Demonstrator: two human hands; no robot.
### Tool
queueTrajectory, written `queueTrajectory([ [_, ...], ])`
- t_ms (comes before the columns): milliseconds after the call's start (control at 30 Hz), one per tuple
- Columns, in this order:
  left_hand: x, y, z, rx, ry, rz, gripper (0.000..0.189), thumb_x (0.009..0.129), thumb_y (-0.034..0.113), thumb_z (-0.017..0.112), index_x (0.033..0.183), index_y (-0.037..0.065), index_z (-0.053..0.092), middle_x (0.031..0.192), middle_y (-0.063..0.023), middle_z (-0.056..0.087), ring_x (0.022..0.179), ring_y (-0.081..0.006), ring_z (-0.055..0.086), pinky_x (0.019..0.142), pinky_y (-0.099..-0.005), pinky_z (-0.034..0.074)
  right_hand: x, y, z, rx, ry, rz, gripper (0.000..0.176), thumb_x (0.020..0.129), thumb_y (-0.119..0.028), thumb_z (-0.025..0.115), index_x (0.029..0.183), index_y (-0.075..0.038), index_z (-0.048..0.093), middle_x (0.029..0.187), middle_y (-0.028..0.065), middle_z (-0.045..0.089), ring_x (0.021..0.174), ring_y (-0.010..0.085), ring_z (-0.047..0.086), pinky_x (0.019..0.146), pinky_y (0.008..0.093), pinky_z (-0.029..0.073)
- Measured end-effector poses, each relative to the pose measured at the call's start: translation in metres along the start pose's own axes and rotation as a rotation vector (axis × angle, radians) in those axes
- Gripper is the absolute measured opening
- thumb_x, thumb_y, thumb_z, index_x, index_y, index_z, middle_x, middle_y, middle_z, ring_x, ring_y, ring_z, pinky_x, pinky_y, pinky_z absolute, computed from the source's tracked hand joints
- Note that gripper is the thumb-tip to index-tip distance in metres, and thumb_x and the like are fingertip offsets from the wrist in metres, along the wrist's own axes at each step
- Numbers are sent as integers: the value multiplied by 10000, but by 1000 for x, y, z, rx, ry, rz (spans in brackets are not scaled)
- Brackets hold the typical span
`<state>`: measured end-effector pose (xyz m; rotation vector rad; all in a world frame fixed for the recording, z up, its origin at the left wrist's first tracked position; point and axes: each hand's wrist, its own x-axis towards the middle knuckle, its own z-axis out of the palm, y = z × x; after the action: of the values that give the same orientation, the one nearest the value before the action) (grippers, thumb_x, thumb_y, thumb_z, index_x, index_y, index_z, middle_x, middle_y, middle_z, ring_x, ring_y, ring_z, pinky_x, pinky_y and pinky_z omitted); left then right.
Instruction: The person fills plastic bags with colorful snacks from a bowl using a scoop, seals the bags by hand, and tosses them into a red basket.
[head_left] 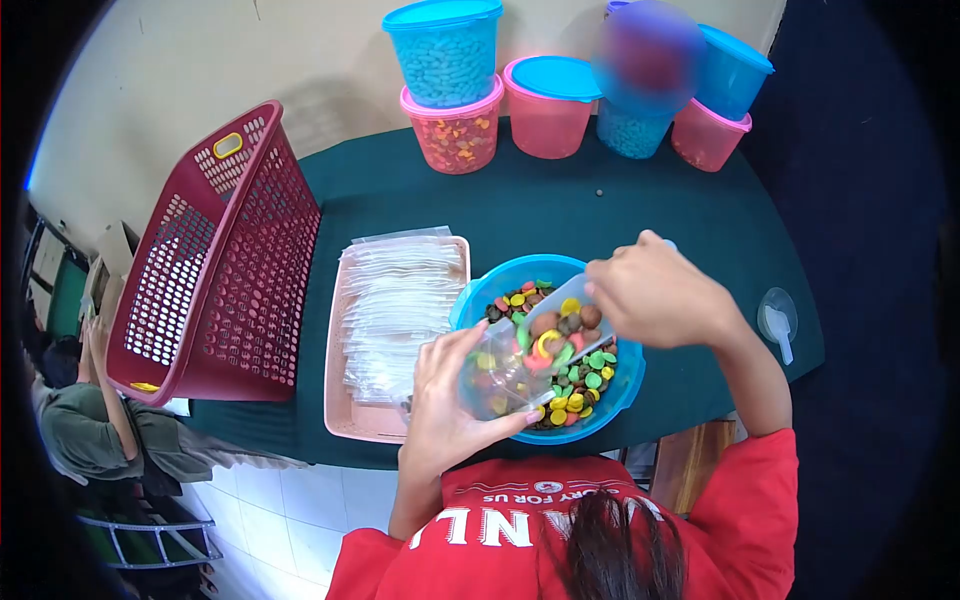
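Observation:
My left hand (438, 395) is closed on a clear plastic bag (478, 385), its mouth toward the right. Some candies show through the bag's film. Gripped in my right hand (665, 292) is a translucent scoop (585, 290), tilted down at the bag's opening. Round candies in brown, yellow, green and pink (548, 345) lie in the scoop and at the bag's mouth. Both hands are above a blue bowl (628, 385) holding more coloured candies (575, 400). The scoop's handle is mostly hidden by my fingers.
Left of the bowl, a pink tray (338, 400) holds stacked clear bags (395, 310). A maroon basket (255, 270) stands farther left. Lidded tubs (455, 130) line the back. A small clear dish with a white spoon (780, 325) sits right. Another person (90, 430) is at far left.

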<state>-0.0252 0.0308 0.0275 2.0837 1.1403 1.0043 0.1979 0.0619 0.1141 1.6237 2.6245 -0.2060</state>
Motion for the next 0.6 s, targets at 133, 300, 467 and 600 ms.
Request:
queueTrajectory([
  [133,4,5,7,35,17,19,784,434,250,809,1105,3,488,1012,-142,516,972,-260,474,838,-363,386,-3,-16,-3,-97,32,-5,173,720,-158,519,649,-7,564,564,132,545,603,256,544,622,340,328],
  [300,4,5,5,38,-19,-7,779,461,280,803,1119,20,478,1039,-140,502,991,-274,459,850,-382,363,-6,-15,0,-102,39,0,142,680,-135,536,646,0,565,556,130,543,588,240,536,609,331,312],
  [467,6,7,9,49,-35,17,787,482,310,797,1139,35,464,1061,-140,489,1013,-285,448,855,-396,340,-11,-17,-1,-185,129,-14,130,705,-113,517,640,-5,551,550,125,532,566,231,523,603,334,311],
  [600,9,6,10,24,-56,22,797,477,307,800,1144,34,460,1066,-140,484,1005,-286,446,857,-394,336,-13,-15,-4,-160,118,-25,136,726,-107,506,644,-7,547,553,122,533,562,230,518,601,333,310],
])
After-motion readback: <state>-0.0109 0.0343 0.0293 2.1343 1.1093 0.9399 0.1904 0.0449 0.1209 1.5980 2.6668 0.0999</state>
